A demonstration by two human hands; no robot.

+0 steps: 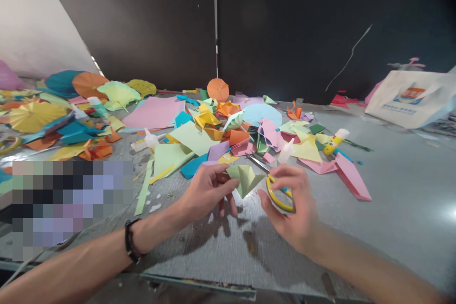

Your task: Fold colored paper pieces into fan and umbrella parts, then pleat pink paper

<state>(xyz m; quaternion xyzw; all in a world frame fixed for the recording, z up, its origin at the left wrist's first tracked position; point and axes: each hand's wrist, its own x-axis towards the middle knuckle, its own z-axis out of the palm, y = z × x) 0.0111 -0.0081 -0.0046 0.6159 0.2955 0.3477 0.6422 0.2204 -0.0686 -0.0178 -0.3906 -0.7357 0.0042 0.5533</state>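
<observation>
1. Left hand [208, 192]: fingertips pinch a folded pale-green paper piece [245, 179] between the hands.
2. Right hand [290, 204]: curled around yellow-handled scissors [280, 194]; finger placement is partly hidden, so the grip appears, but is not confirmed, secure.
3. Just beyond the hands: the blades [258, 162] lie near a small glue bottle [287, 152], an obstruction to keep clear.
4. Farther ahead: loose coloured paper pieces [194, 137] crowd the grey metal table [370, 228]; a yellow glue stick [335, 142] lies beyond the right hand.

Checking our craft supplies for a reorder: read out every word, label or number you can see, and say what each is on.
Tote bag: a printed logo and a line of text, too blurred to read.
Glue stick: a label, too blurred to read.
Nothing else is legible.
</observation>
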